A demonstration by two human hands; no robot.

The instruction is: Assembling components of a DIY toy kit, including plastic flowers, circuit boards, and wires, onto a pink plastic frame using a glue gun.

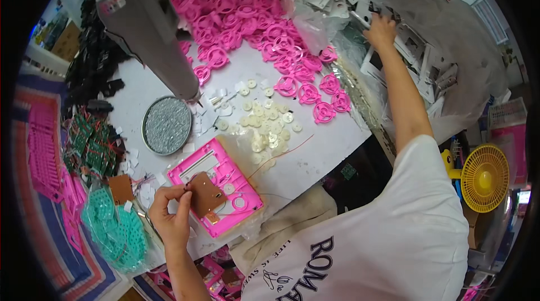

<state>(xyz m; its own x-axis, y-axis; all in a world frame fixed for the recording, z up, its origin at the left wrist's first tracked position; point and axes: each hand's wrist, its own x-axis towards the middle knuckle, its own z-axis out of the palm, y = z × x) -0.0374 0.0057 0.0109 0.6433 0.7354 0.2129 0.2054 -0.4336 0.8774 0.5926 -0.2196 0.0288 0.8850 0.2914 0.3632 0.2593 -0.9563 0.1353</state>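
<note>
Two hands in view. One pink plastic housing point(235, 169) is set on the white table point(323, 146), near its front edge, with one brown circuit board point(208, 197) lying over its open interior. By the left hand point(179, 200), one small dark piece point(187, 187) is pinched between thumb and forefinger at the board's edge; too small to be identified. The right hand point(381, 31) is extended into one clear plastic bag point(467, 31) of white plastic frames point(413, 45), uncountable; fingers are bent, but whether anything is gripped cannot be told. One second brown board point(121, 189) is seen left of the housing. One grey electric screwdriver point(146, 28) is hung above one round tin point(143, 135) filled with screws point(167, 124). Cream discs point(270, 127), pink ring-shaped parts point(236, 14) and green circuit boards point(93, 143) are heaped, too many to be counted. One yellow fan point(485, 178) is placed at far right.
</note>
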